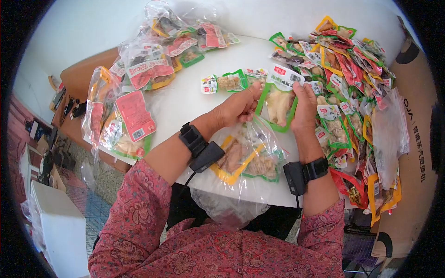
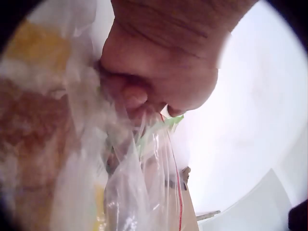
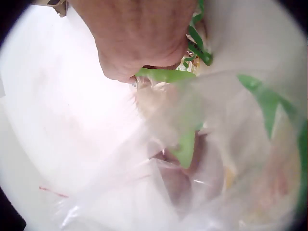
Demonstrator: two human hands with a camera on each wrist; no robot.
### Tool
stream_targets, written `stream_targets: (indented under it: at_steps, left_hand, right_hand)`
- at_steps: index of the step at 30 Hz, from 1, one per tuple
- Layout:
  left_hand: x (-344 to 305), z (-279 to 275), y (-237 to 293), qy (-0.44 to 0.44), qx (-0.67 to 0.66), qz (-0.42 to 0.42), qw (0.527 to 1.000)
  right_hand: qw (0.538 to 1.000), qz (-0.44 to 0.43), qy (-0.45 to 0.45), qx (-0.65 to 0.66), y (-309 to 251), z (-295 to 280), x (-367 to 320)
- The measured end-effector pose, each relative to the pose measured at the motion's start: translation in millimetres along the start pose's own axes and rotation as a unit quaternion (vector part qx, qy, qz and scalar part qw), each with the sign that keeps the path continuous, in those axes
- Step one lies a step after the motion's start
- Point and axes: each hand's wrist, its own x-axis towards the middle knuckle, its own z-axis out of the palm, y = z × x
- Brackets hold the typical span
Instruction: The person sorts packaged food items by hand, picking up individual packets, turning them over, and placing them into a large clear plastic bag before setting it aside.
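Observation:
My right hand [image 1: 303, 109] grips a green-edged vacuum food pouch [image 1: 278, 105] by its right side, with pale meat showing through its clear window. A clear zip bag [image 1: 252, 134] hangs from the curled fingers of my left hand [image 1: 238, 106], just below and left of that pouch. Inside the bag are a yellow-edged pouch [image 1: 234, 160] and another green-edged pouch [image 1: 262, 167]. In the left wrist view, the left hand pinches the bag's mouth, beside its red zip line. The right wrist view shows the pouch's lower end overlapping the clear plastic.
Loose food pouches [image 1: 338, 69] are heaped on the right beside a cardboard box [image 1: 412, 139]. Filled clear bags [image 1: 153, 60] lie at the back left, another filled bag [image 1: 123, 120] at the left edge. Small pouches [image 1: 232, 82] lie mid-table [image 1: 185, 99]. Empty plastic bags [image 1: 389, 134] drape over the heap.

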Motion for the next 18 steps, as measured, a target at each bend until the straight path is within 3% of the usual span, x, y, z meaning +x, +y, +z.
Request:
stream_targets:
  at_steps: [1,3,6,8,18]
  left_hand:
    - [-0.2,0.9,-0.6,0.0,0.0,0.0,1.0]
    - [-0.9,5.3,-3.0,0.064,0.145,0.022,0.987]
    - [-3.9,10.1,-3.2,0.058,0.18,0.044,0.981]
    - [-3.8,10.5,-3.7,0.06,0.177,0.046,0.981]
    - [-2.3,6.8,-3.4,0.101,0.16,0.035,0.981]
  right_hand:
    - [0.999,-0.03,0.0,-0.041,-0.5,2.9,-1.9]
    - [0.995,-0.061,0.0,-0.082,0.9,3.8,-1.9]
    - [0.988,-0.097,-0.007,-0.121,1.7,6.5,-2.9]
    - [0.988,-0.11,0.034,-0.104,-6.5,18.2,-11.7]
    - [0.99,-0.047,-0.023,-0.13,-3.8,10.9,-11.5]
